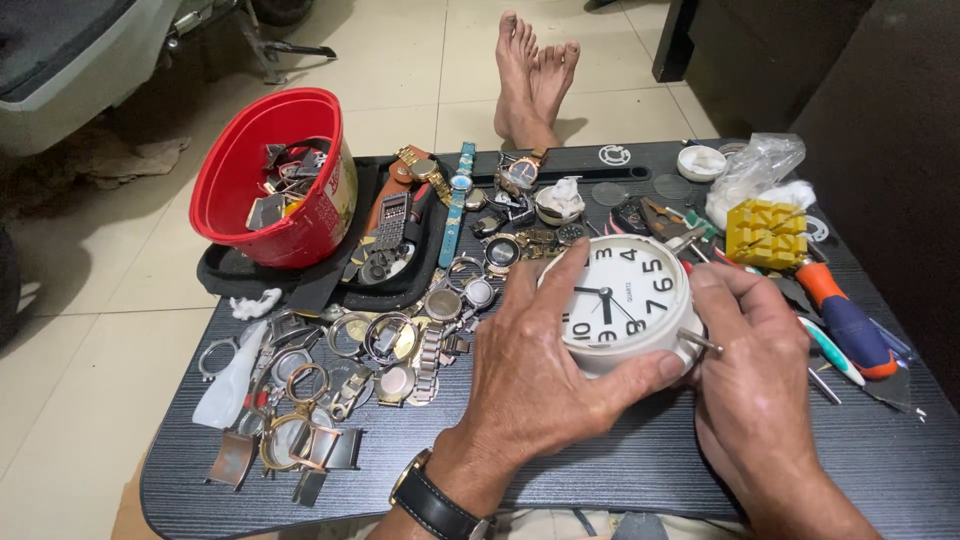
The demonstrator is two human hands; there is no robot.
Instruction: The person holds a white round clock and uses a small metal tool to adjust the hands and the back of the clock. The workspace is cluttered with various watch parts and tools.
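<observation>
Left hand (pixel 540 370) and right hand (pixel 750 370), fingers closed around the round white clock (pixel 625 300) between them.

Clock (pixel 628 300): I am seeing a round white alarm clock with a white dial, bold black numerals and black pointers.

Pose: it is sitting tilted and turned upside down to me, dial facing up, raised a little off the dark surface (pixel 600 460).

Hold: my left hand (pixel 530 370) is wrapping its near rim, thumb lying under the edge, fingers reaching over the dial's left side.

Tool (pixel 700 343): I am pinching a thin metal rod in my right hand (pixel 750 370), its tip touching the clock's right rim.
</observation>
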